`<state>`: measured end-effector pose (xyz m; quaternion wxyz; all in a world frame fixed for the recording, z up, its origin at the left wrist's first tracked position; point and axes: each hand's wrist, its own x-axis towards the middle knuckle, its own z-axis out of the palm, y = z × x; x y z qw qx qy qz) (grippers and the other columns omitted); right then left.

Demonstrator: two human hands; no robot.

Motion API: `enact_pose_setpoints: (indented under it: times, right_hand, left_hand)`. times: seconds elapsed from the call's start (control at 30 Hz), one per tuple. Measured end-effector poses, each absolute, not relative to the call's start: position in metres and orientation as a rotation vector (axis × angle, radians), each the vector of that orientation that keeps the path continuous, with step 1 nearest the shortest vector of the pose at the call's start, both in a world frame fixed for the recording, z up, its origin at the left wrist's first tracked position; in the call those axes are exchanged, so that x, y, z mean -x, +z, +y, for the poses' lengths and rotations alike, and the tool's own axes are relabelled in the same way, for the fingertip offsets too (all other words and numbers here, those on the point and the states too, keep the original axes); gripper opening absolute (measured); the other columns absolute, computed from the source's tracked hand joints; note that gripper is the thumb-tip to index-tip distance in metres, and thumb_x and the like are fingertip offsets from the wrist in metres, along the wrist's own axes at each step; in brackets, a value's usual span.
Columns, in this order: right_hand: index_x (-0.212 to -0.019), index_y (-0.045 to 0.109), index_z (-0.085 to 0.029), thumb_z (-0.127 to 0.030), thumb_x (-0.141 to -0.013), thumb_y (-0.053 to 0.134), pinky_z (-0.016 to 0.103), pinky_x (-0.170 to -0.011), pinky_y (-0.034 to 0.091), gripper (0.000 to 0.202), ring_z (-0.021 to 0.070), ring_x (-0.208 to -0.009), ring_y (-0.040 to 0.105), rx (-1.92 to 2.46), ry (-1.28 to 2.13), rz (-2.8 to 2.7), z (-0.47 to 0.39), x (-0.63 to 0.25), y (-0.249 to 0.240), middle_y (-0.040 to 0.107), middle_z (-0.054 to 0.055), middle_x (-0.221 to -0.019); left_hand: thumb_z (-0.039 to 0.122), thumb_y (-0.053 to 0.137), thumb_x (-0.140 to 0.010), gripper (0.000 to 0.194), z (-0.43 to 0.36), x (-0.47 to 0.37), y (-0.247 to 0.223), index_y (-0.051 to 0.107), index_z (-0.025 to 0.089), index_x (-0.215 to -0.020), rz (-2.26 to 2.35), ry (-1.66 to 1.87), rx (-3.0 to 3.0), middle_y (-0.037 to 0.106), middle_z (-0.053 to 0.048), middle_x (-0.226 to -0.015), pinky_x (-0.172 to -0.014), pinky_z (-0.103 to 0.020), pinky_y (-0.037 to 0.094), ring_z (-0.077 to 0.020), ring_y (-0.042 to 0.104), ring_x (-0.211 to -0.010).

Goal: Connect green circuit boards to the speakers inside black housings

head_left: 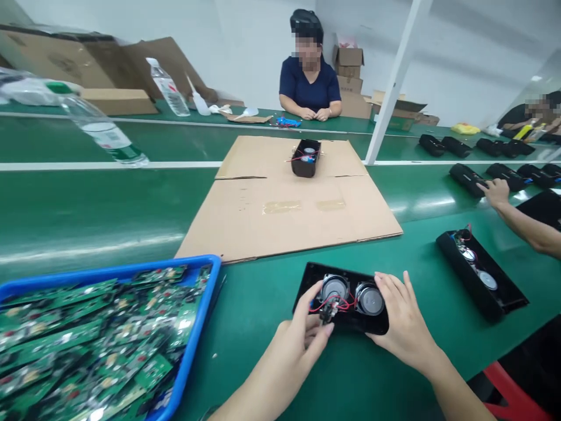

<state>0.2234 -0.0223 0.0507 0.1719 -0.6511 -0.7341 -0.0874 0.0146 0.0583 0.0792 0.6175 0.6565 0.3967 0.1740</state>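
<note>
A black speaker panel with two round silver speaker drivers faces up in front of me. Wrapped round its right end is my right hand, thumb at the lower edge and fingers on top. My left hand curls over the left part of the panel. Between its thumb and fingers is a small circuit board with red wires leading to the drivers. The curled fingers partly hide the board and the panel's left side.
A blue tray heaped with green circuit boards stands at left. Cardboard lies ahead, bearing another speaker housing. An open black housing sits at right, near a co-worker's hand on another unit. A person sits opposite.
</note>
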Motion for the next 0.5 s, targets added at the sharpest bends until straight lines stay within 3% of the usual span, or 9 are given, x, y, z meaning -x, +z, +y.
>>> enact_pose_setpoints:
  times: [0.1,0.2,0.37,0.5]
  right_hand:
    - [-0.139,0.018,-0.011,-0.031,-0.073,0.057,0.059,-0.106,0.020,0.079,0.0314,-0.118,0.042,2.040,-0.322,-1.928,-0.041,-0.248,0.048,0.047,0.016,-0.127]
    - [-0.136,0.020,-0.012,-0.038,-0.070,0.058,0.056,-0.105,0.023,0.080,0.0318,-0.116,0.044,2.245,-0.409,-1.738,-0.059,-0.275,0.042,0.048,0.015,-0.125]
    - [-0.130,0.031,-0.014,-0.050,-0.063,0.055,0.055,-0.091,0.037,0.079,0.0364,-0.106,0.051,2.521,-0.601,-1.306,-0.081,-0.313,0.011,0.054,0.016,-0.115]
    - [-0.129,0.033,-0.016,-0.054,-0.064,0.053,0.062,-0.082,0.041,0.077,0.0398,-0.102,0.054,2.543,-0.698,-1.158,-0.093,-0.323,-0.011,0.056,0.019,-0.111]
  left_hand:
    - [0.036,0.049,-0.079,0.059,0.069,-0.027,0.085,0.030,0.021,-0.134,0.783,0.313,-1.586,0.069,-0.009,-0.098,-0.079,-0.035,0.055,-0.0194,0.068,-0.083]
    - [0.038,0.048,-0.078,0.051,0.101,-0.041,0.088,0.040,0.019,-0.125,0.812,0.392,-1.629,0.068,-0.012,-0.102,-0.077,-0.038,0.055,-0.0215,0.067,-0.086]
    - [0.035,0.045,-0.077,0.050,0.205,-0.068,0.077,0.040,0.011,-0.121,1.086,0.685,-1.716,0.058,-0.019,-0.115,-0.074,-0.035,0.055,-0.0226,0.064,-0.097]
    - [0.024,0.052,-0.070,0.044,0.293,-0.084,0.075,0.048,0.011,-0.112,1.281,0.816,-1.882,0.062,-0.016,-0.100,-0.077,-0.042,0.051,-0.0286,0.063,-0.094]
